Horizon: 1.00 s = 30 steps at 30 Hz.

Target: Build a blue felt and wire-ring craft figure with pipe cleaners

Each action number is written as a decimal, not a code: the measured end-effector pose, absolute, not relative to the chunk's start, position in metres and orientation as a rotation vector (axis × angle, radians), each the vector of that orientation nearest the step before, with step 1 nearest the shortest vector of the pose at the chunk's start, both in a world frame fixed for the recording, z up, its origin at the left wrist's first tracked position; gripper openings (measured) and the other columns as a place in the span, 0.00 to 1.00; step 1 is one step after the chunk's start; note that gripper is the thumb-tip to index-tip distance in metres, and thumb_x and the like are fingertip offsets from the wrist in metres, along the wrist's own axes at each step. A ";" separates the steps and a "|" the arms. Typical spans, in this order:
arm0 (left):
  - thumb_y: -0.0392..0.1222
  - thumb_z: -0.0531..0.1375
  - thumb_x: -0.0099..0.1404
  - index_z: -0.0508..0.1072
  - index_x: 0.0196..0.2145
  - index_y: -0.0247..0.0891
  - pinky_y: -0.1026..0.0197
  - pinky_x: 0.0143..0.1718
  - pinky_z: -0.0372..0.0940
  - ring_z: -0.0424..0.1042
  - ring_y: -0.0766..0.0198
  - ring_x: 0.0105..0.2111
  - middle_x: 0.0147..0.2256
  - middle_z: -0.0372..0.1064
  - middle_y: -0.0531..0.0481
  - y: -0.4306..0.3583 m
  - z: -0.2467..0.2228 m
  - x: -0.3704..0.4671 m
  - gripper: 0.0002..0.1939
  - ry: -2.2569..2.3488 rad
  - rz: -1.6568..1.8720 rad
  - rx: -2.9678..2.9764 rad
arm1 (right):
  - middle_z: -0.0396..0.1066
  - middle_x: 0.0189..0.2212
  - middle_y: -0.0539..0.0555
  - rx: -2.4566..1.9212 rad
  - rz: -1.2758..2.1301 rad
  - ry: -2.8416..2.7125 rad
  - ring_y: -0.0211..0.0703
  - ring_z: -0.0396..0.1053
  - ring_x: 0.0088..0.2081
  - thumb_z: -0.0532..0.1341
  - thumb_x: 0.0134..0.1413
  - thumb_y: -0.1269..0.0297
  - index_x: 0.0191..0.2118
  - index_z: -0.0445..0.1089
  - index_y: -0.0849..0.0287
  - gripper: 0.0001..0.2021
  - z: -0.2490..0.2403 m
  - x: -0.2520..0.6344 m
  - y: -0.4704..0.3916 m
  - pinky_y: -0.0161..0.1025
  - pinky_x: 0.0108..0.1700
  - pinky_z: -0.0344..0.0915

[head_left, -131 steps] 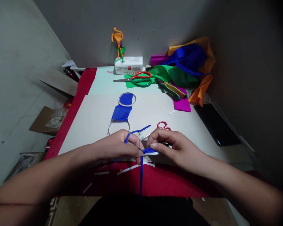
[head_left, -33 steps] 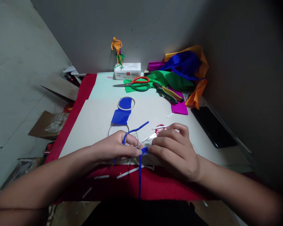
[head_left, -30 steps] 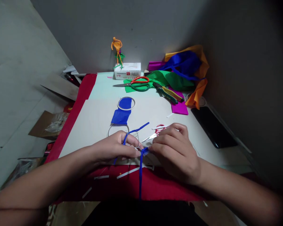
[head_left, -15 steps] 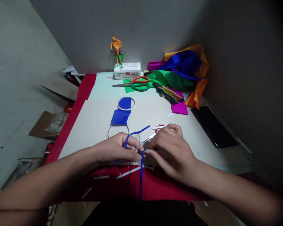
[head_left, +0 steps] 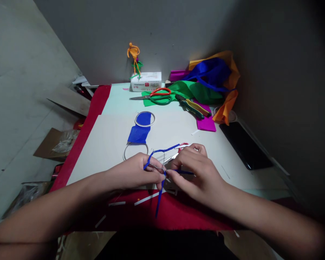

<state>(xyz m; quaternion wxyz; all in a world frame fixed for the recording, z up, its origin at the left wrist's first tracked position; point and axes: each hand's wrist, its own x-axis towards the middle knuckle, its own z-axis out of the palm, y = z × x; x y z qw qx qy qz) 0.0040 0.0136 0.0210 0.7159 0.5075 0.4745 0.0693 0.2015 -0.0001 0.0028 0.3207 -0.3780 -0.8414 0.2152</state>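
My left hand (head_left: 142,171) is closed, thumb against forefinger, on a small twisted-wire figure (head_left: 164,157). Parts of its wire limbs are wrapped in blue material (head_left: 160,150); other stretches are bare metal. A narrow blue strip (head_left: 159,202) hangs from the pinch point toward the red cloth. With thumb and fingertips, my right hand (head_left: 197,171) pinches the strip where it meets the wire, touching the left fingertips. Another blue-wrapped limb (head_left: 184,172) pokes out under the right palm. Small red-handled scissors (head_left: 183,145) lie just behind, partly hidden by the right hand.
Two tape rings (head_left: 154,119) (head_left: 124,151) lie around blue sheet pieces (head_left: 139,134). Farther back are large scissors (head_left: 161,97), pliers (head_left: 193,108), a white box (head_left: 150,81) bearing an orange figure (head_left: 134,54), and coloured sheets (head_left: 209,72). A black phone (head_left: 245,146) is at right.
The wire figure has turned and shifted slightly right in my fingers. The strip's hanging end has swung left, its lower tip now showing. A blue limb now shows more under my right hand.
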 end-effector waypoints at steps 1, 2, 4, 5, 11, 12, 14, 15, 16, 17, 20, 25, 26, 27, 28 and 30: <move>0.39 0.58 0.59 0.72 0.29 0.34 0.69 0.23 0.51 0.58 0.74 0.20 0.22 0.69 0.55 0.014 0.022 0.004 0.06 1.043 0.142 1.154 | 0.67 0.25 0.48 -0.988 0.560 -2.208 0.37 0.61 0.30 0.59 0.53 0.70 0.28 0.62 0.59 0.05 0.003 0.202 0.000 0.45 0.47 0.50; 0.39 0.58 0.59 0.71 0.27 0.34 0.69 0.22 0.50 0.57 0.74 0.19 0.22 0.68 0.56 0.014 0.023 0.004 0.07 1.037 0.133 1.183 | 0.67 0.25 0.48 -0.985 0.553 -2.204 0.37 0.61 0.30 0.59 0.53 0.70 0.28 0.62 0.59 0.05 0.002 0.202 0.000 0.45 0.47 0.50; 0.39 0.57 0.60 0.69 0.24 0.34 0.69 0.23 0.51 0.56 0.73 0.20 0.21 0.65 0.57 0.014 0.024 0.004 0.09 1.035 0.123 1.249 | 0.67 0.25 0.48 -0.985 0.538 -2.198 0.38 0.62 0.30 0.59 0.53 0.69 0.28 0.62 0.59 0.05 0.002 0.202 0.000 0.45 0.47 0.50; 0.39 0.57 0.59 0.69 0.23 0.34 0.69 0.24 0.51 0.57 0.73 0.21 0.21 0.64 0.57 0.015 0.025 0.005 0.09 1.043 0.129 1.286 | 0.67 0.25 0.48 -0.989 0.534 -2.197 0.38 0.62 0.30 0.59 0.53 0.70 0.28 0.63 0.59 0.05 0.002 0.202 0.000 0.45 0.47 0.50; 0.39 0.58 0.58 0.69 0.25 0.35 0.67 0.30 0.54 0.61 0.69 0.26 0.23 0.64 0.57 0.013 0.027 0.009 0.06 1.121 0.177 1.375 | 0.68 0.25 0.47 -1.004 0.554 -2.181 0.37 0.63 0.30 0.60 0.53 0.70 0.29 0.64 0.59 0.04 0.000 0.202 0.003 0.44 0.47 0.49; 0.39 0.57 0.57 0.70 0.25 0.35 0.67 0.30 0.55 0.63 0.69 0.26 0.23 0.65 0.57 0.013 0.026 0.009 0.06 1.116 0.186 1.362 | 0.68 0.25 0.47 -1.007 0.561 -2.185 0.37 0.62 0.30 0.60 0.53 0.69 0.29 0.64 0.59 0.04 -0.001 0.202 0.003 0.44 0.48 0.49; 0.38 0.57 0.57 0.71 0.26 0.35 0.67 0.32 0.57 0.66 0.67 0.28 0.25 0.70 0.55 0.012 0.024 0.009 0.05 1.090 0.200 1.306 | 0.68 0.25 0.47 -1.017 0.578 -2.196 0.36 0.62 0.30 0.60 0.53 0.69 0.29 0.63 0.59 0.04 -0.001 0.202 0.003 0.44 0.48 0.49; 0.38 0.57 0.57 0.71 0.26 0.35 0.66 0.32 0.58 0.67 0.67 0.29 0.27 0.72 0.53 0.012 0.023 0.009 0.05 1.076 0.204 1.272 | 0.68 0.25 0.47 -1.025 0.585 -2.199 0.36 0.62 0.30 0.60 0.54 0.69 0.29 0.63 0.59 0.04 -0.001 0.202 0.003 0.44 0.48 0.49; 0.37 0.57 0.57 0.72 0.27 0.34 0.66 0.33 0.58 0.68 0.67 0.29 0.29 0.73 0.52 0.012 0.022 0.009 0.05 1.066 0.207 1.242 | 0.67 0.25 0.46 -1.031 0.590 -2.198 0.36 0.62 0.30 0.60 0.54 0.69 0.29 0.63 0.59 0.05 -0.002 0.202 0.003 0.44 0.48 0.48; 0.37 0.57 0.57 0.72 0.27 0.34 0.66 0.33 0.59 0.68 0.66 0.30 0.29 0.74 0.51 0.012 0.020 0.009 0.06 1.062 0.209 1.224 | 0.67 0.25 0.46 -1.036 0.595 -2.196 0.36 0.61 0.30 0.60 0.53 0.69 0.29 0.63 0.59 0.05 -0.002 0.202 0.003 0.44 0.48 0.48; 0.38 0.56 0.59 0.72 0.26 0.34 0.66 0.31 0.58 0.68 0.67 0.28 0.28 0.73 0.51 0.011 0.018 0.009 0.07 1.076 0.221 1.256 | 0.67 0.24 0.46 -1.053 0.618 -2.184 0.35 0.62 0.29 0.60 0.53 0.69 0.28 0.63 0.59 0.05 -0.002 0.203 0.003 0.43 0.47 0.49; 0.39 0.55 0.60 0.73 0.23 0.33 0.67 0.29 0.58 0.65 0.69 0.24 0.24 0.70 0.53 0.010 0.023 0.011 0.11 1.102 0.241 1.345 | 0.67 0.23 0.46 -1.096 0.714 -2.166 0.34 0.63 0.28 0.60 0.52 0.69 0.27 0.63 0.60 0.06 -0.003 0.202 0.005 0.42 0.46 0.49; 0.39 0.55 0.60 0.73 0.23 0.33 0.67 0.29 0.57 0.64 0.70 0.24 0.23 0.70 0.53 0.010 0.024 0.012 0.11 1.105 0.248 1.348 | 0.67 0.23 0.46 -1.105 0.737 -2.160 0.34 0.63 0.28 0.60 0.52 0.69 0.26 0.63 0.60 0.06 -0.002 0.202 0.006 0.41 0.46 0.49; 0.38 0.55 0.60 0.73 0.23 0.33 0.67 0.28 0.57 0.63 0.71 0.23 0.23 0.69 0.53 0.009 0.025 0.013 0.11 1.108 0.254 1.344 | 0.67 0.23 0.46 -1.115 0.762 -2.153 0.34 0.63 0.28 0.60 0.52 0.69 0.26 0.63 0.60 0.06 -0.002 0.202 0.006 0.41 0.46 0.49; 0.38 0.55 0.60 0.73 0.22 0.33 0.68 0.27 0.56 0.62 0.71 0.22 0.22 0.68 0.54 0.009 0.025 0.014 0.12 1.111 0.259 1.337 | 0.67 0.23 0.46 -1.126 0.790 -2.146 0.34 0.63 0.28 0.60 0.52 0.68 0.26 0.63 0.60 0.07 -0.002 0.202 0.006 0.41 0.45 0.49; 0.38 0.55 0.60 0.73 0.22 0.33 0.68 0.24 0.55 0.59 0.72 0.20 0.20 0.66 0.55 0.007 0.025 0.015 0.12 1.121 0.268 1.314 | 0.67 0.22 0.46 -1.150 0.857 -2.129 0.34 0.63 0.28 0.60 0.52 0.67 0.25 0.63 0.60 0.08 -0.002 0.202 0.008 0.39 0.43 0.51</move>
